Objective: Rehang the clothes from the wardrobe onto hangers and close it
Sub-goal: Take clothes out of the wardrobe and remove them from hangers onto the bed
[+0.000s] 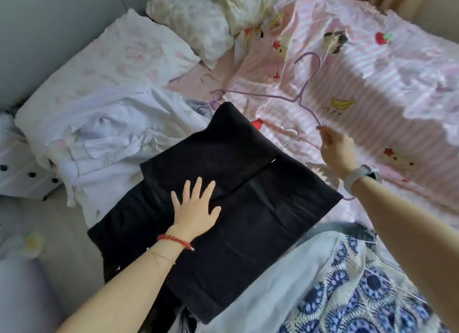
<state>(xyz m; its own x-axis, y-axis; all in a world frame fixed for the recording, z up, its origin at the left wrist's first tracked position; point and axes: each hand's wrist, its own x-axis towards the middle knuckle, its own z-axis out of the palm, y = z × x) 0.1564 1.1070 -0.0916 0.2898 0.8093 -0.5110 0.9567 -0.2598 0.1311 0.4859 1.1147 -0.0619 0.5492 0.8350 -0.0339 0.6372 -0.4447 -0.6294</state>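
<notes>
A folded black garment (248,208) lies flat on the bed in front of me. My left hand (196,208) rests on it with fingers spread straight, palm down. My right hand (335,149) pinches one end of a thin purple wire hanger (301,96), which is lifted over the pink striped bedding, its hook pointing away from me. The hanger's far end reaches the top edge of the black garment. No wardrobe is in view.
A heap of white clothes (104,139) lies to the left of the black garment. A blue and white patterned garment (352,283) sits at lower right. Pillows (193,22) lie at the head of the pink striped bedding (372,89). Another pale hanger (293,134) rests near my right hand.
</notes>
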